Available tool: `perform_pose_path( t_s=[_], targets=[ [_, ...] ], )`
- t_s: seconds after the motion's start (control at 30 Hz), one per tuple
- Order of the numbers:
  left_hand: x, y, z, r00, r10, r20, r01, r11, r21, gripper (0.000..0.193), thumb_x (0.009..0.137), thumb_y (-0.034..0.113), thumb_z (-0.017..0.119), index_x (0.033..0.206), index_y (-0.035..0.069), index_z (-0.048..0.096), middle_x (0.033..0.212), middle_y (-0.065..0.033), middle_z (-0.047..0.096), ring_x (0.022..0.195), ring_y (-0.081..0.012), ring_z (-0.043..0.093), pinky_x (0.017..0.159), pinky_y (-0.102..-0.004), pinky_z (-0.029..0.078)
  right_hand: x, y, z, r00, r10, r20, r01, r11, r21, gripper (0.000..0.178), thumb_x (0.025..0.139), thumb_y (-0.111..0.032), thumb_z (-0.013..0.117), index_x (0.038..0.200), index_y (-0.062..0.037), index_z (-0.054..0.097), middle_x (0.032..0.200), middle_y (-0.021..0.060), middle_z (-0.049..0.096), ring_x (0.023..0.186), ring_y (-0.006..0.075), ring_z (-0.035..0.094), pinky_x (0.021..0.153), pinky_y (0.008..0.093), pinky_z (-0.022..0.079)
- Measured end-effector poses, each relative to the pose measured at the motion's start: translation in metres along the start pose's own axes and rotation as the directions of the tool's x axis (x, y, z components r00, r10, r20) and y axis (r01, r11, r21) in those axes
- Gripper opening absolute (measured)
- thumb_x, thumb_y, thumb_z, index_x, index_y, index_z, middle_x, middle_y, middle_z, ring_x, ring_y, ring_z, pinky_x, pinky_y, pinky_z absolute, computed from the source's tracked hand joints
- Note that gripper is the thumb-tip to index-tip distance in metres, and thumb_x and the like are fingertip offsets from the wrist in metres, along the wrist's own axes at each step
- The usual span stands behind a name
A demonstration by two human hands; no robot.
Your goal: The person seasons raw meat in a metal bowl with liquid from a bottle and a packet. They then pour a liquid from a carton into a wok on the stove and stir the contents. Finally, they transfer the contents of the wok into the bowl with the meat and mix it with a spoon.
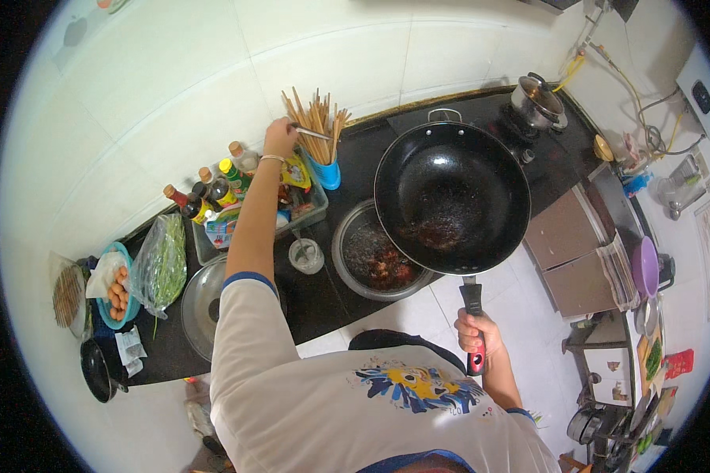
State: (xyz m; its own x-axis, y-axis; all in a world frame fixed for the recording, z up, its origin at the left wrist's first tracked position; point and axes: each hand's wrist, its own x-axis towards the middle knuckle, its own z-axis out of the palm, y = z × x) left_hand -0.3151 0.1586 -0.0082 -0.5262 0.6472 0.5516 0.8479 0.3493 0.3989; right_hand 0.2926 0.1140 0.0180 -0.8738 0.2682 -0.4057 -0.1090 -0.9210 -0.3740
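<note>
your right hand (476, 334) is clamped on the wok (451, 195) handle, holding it over the steel bowl (375, 254); left hand (279, 137) pinches a metal utensil (314, 132) at the chopstick holder (326, 171).

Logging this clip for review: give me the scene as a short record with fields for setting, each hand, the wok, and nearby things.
setting: kitchen counter, black, against a tiled wall
left hand: at the chopstick holder, on a metal utensil
right hand: grips the wok handle
wok: held above the counter, dark residue inside
bowl: under the wok's edge, holds dark cooked food
nearby: sauce bottles, bagged greens, eggs
</note>
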Motion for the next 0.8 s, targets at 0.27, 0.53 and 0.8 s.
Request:
perform_pose_path(
  t_s=[0.27, 0.53, 0.8],
  targets=[
    [-0.037, 0.076, -0.095, 0.905, -0.389, 0.169, 0.263, 0.203, -0.943, 0.007, 0.085, 0.009, 0.054, 0.089, 0.008, 0.048, 0.070, -0.0030, 0.056, 0.058, -0.0115, 0.052, 0.052, -0.0217, 0.041, -0.002, -0.009, -0.019, 0.997, 0.022, 0.074, -0.023, 1.000, 0.008, 0.013, 0.087, -0.015, 0.054, 0.079, -0.0093, 0.045, 0.056, -0.0027, 0.037, 0.036, 0.0056, 0.033, 0.031, 0.0217, 0.030],
    [-0.252, 0.216, -0.138, 0.632, -0.177, 0.754, 0.766, -0.004, -0.643, 0.011, 0.086, 0.019, 0.051, 0.087, 0.009, 0.050, 0.070, -0.0024, 0.052, 0.052, -0.0100, 0.043, 0.044, -0.0230, 0.033, -0.007, -0.021, -0.030, 0.999, 0.011, 0.038, -0.003, 0.978, -0.209, 0.018, 0.085, -0.018, 0.057, 0.074, -0.0104, 0.045, 0.055, -0.0033, 0.038, 0.036, 0.0049, 0.032, 0.032, 0.0211, 0.029],
    [-0.420, 0.305, -0.116, 0.183, -0.179, 0.967, 0.885, -0.398, -0.241, 0.031, 0.095, 0.029, 0.039, 0.092, 0.002, 0.054, 0.067, -0.0024, 0.052, 0.043, -0.0076, 0.033, 0.038, -0.0203, 0.026, -0.023, -0.044, -0.048, 0.994, 0.046, 0.097, -0.019, 0.966, -0.257, 0.013, 0.086, -0.014, 0.055, 0.078, -0.0091, 0.047, 0.055, -0.0013, 0.039, 0.036, 0.0066, 0.035, 0.032, 0.0228, 0.031]
  ],
)
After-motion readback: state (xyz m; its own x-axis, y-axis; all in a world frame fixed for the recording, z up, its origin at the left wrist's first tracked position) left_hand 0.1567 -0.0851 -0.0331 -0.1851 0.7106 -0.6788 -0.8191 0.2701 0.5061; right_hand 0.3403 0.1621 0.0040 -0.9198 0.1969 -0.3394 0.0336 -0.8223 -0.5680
